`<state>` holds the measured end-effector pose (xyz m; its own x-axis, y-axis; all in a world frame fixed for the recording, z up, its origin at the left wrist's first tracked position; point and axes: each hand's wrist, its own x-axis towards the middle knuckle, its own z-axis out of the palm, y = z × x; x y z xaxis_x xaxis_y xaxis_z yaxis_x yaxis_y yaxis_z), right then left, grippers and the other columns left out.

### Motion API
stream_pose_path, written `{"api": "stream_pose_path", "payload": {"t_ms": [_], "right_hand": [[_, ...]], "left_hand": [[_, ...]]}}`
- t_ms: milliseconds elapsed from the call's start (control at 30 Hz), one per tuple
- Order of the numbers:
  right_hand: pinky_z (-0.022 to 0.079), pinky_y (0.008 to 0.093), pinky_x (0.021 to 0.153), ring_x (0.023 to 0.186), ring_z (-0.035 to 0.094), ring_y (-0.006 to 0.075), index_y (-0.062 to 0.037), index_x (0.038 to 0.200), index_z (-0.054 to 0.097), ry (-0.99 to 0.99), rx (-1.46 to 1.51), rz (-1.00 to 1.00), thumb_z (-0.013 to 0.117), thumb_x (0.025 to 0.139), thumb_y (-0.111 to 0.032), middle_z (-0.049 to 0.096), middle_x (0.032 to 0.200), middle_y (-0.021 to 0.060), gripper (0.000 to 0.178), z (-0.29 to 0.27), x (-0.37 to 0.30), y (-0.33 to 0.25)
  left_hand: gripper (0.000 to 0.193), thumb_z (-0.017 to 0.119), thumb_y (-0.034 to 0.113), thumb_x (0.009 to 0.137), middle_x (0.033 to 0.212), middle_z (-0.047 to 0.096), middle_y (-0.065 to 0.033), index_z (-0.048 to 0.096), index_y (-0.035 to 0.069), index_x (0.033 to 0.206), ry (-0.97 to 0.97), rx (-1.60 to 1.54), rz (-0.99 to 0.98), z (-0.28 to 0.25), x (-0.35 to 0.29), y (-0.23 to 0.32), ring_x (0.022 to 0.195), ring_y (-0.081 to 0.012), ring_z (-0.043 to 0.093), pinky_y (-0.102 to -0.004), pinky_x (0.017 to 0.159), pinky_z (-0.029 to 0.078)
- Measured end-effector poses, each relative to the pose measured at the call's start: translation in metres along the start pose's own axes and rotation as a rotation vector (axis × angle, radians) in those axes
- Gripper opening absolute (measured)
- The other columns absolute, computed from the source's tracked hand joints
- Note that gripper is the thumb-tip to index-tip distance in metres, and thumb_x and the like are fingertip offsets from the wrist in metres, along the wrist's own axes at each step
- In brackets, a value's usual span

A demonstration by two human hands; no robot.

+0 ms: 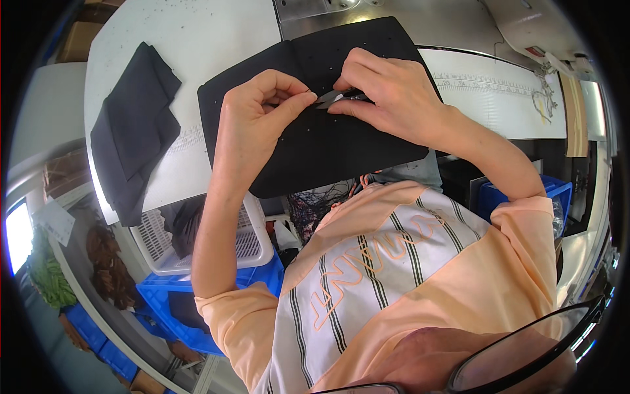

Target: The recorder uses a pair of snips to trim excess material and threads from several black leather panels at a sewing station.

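Note:
A large black fabric panel (315,154) with small pale dots lies over the front part of the white table. Above its middle, my right hand (394,92) is closed around a pair of thread snips (331,98), whose metal blades point left. The tips of the blades come up to the fingertips of my left hand (259,108). My left thumb and forefinger are pinched together over the panel. What lies between them is too small to make out.
Folded dark fabric (134,131) lies at the table's left. Printed ruler marks (485,85) run along the white table (216,33). A metal machine bed (420,23) is behind. Below at left, a white basket (256,240) with dark cloth stands on a blue crate (167,305).

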<state>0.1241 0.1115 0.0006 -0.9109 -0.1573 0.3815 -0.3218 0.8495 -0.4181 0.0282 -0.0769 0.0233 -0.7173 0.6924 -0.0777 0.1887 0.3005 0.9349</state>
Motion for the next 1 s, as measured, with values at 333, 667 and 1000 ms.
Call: {"api": "stream_pose_path", "payload": {"t_ms": [333, 667, 1000], "right_hand": [[0.048, 0.0349, 0.053, 0.067, 0.061, 0.0225, -0.0082, 0.084, 0.056, -0.016, -0.087, -0.056, 0.072, 0.076, -0.027, 0.051, 0.084, 0.0034, 0.026, 0.000, 0.002, -0.002], [0.048, 0.0329, 0.059, 0.070, 0.062, 0.0220, -0.0097, 0.088, 0.059, -0.043, -0.030, 0.150, 0.072, 0.076, -0.030, 0.057, 0.087, 0.0006, 0.027, -0.016, -0.010, 0.008], [0.046, 0.0280, 0.057, 0.065, 0.058, 0.0177, -0.0084, 0.089, 0.061, 0.065, 0.155, 0.236, 0.075, 0.077, -0.028, 0.057, 0.087, -0.0007, 0.027, -0.028, -0.031, 0.014]], "left_hand": [[0.011, 0.069, 0.009, 0.081, 0.068, 0.063, -0.0008, 0.067, -0.002, 0.084, 0.040, -0.021, -0.030, 0.004, -0.003, -0.005, 0.062, -0.0038, 0.052, -0.0188, 0.055, 0.040], [0.007, 0.072, 0.002, 0.074, 0.076, 0.066, -0.0070, 0.067, 0.000, 0.078, -0.665, 0.123, 0.248, -0.005, -0.080, 0.004, 0.071, -0.0167, 0.062, -0.0266, 0.068, 0.048], [0.016, 0.070, 0.001, 0.076, 0.087, 0.063, -0.0077, 0.068, 0.001, 0.091, 0.187, 0.714, 0.417, 0.016, -0.039, 0.001, 0.076, -0.0225, 0.061, -0.0297, 0.067, 0.048]]}}
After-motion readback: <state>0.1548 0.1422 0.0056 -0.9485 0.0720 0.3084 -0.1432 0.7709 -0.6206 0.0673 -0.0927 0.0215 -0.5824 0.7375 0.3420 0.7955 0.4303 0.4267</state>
